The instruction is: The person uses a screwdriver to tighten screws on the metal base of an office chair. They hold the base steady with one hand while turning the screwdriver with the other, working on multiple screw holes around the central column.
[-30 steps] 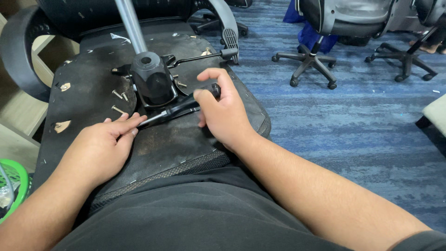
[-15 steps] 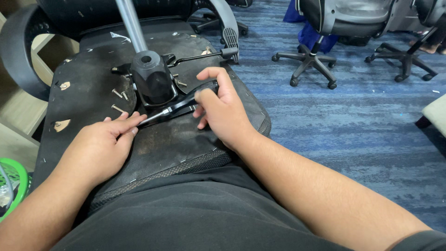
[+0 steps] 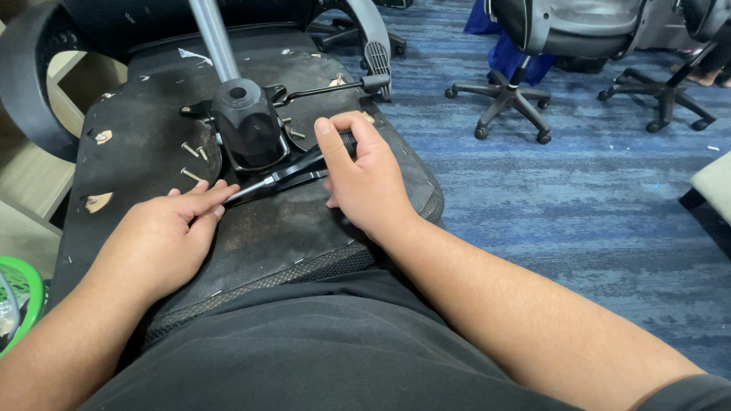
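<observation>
An upturned office chair seat (image 3: 145, 144) lies in front of me with its black underside up. A black tilt mechanism (image 3: 247, 129) with a silver gas cylinder (image 3: 213, 38) stands on it. My right hand (image 3: 365, 171) grips the handle of a black wrench (image 3: 285, 173) that lies across the seat beside the mechanism. My left hand (image 3: 164, 236) rests flat on the seat, its fingertips touching the tool's far end. Loose screws (image 3: 190, 150) stick up left of the mechanism. A lever (image 3: 327, 87) runs from the mechanism to the right.
Blue carpet (image 3: 579, 190) covers the floor to the right. Two office chairs on wheeled bases (image 3: 502, 99) (image 3: 662, 91) stand behind. An armrest (image 3: 373, 38) rises at the seat's far edge. A green object (image 3: 19, 297) sits at the lower left.
My right hand has swung the tool's handle slightly away from me, toward the mechanism. My left hand has stayed on the tool's other end.
</observation>
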